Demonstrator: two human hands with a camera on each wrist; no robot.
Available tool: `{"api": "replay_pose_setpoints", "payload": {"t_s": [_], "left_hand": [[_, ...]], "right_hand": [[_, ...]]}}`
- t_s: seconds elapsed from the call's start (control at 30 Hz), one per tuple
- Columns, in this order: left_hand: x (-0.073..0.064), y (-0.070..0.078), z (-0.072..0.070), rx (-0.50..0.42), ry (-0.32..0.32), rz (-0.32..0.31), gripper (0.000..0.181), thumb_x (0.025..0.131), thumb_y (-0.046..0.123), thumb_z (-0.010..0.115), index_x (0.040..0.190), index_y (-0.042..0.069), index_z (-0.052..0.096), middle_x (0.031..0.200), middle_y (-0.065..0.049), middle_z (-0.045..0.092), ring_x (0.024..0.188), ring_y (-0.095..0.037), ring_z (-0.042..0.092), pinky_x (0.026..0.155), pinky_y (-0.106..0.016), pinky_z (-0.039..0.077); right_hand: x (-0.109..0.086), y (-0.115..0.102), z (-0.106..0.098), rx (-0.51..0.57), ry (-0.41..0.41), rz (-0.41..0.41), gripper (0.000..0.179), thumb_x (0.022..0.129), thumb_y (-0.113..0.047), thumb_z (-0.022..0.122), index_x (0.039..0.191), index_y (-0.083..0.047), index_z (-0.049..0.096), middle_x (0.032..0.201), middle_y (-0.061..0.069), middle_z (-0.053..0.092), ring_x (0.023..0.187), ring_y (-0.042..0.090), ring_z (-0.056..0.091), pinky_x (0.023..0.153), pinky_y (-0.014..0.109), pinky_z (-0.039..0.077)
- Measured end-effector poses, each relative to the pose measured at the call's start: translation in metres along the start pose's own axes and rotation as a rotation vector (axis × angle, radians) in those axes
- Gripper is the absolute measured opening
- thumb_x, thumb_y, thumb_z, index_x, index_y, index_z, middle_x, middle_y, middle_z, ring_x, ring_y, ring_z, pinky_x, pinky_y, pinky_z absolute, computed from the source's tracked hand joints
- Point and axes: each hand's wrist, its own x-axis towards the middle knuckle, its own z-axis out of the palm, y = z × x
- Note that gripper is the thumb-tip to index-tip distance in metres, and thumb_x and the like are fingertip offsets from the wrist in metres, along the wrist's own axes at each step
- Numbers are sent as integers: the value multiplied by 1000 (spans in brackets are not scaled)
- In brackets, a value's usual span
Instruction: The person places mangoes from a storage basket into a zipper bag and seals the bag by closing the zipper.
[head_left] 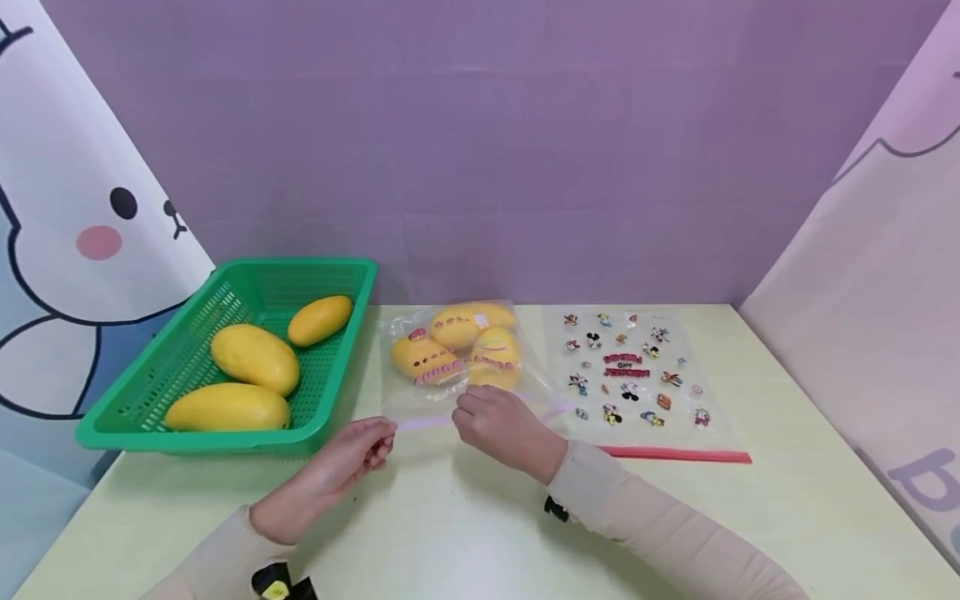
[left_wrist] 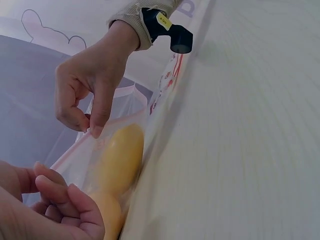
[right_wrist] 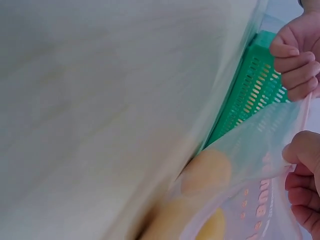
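Note:
A clear zip bag [head_left: 408, 403] with a pale purple-pink closure strip lies on the table, several yellow mangoes [head_left: 493, 354] inside it. At the bag's left corner, my left hand [head_left: 347, 460] pinches the end of the strip. My right hand [head_left: 504, 427] pinches the same strip around its middle, thumb against the fingers. In the left wrist view the strip runs taut between both hands, and beyond the right hand [left_wrist: 95, 80] the bag's mouth gapes. The right wrist view shows the thumb of that hand pressing on the strip, with mangoes [right_wrist: 207, 172] blurred behind the plastic.
A green basket [head_left: 352, 333] on the left holds three mangoes [head_left: 255, 358], close beside the bag. On the right, a flat clear bag [head_left: 637, 429] with cartoon prints and a red strip [head_left: 675, 454] lies partly next to the filled bag. A purple backdrop [head_left: 480, 167] rises behind the table.

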Motion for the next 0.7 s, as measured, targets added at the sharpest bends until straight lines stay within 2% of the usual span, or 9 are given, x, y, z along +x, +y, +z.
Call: {"api": "replay_pose_setpoints", "payload": {"t_s": [0.33,0.7], "left_hand": [[-3,0,-5,0,34,8,26,100,16,40,77,13,50,69,4,45,61,-8,40,64,-22,41],[-3,-2,-8,-29,99,-5,30,100,15,39,72,14,49,64,6,44,57,-7,40,62,-20,42]], "right_hand": [[-4,9,-1,-4,-37,14,9,76,-5,69,72,-12,65,71,-5,59,67,9,50,63,17,43],[-18,17,0,-3,-42,39,8,76,-9,72,73,-11,65,71,-4,60,65,9,48,61,17,41]]}}
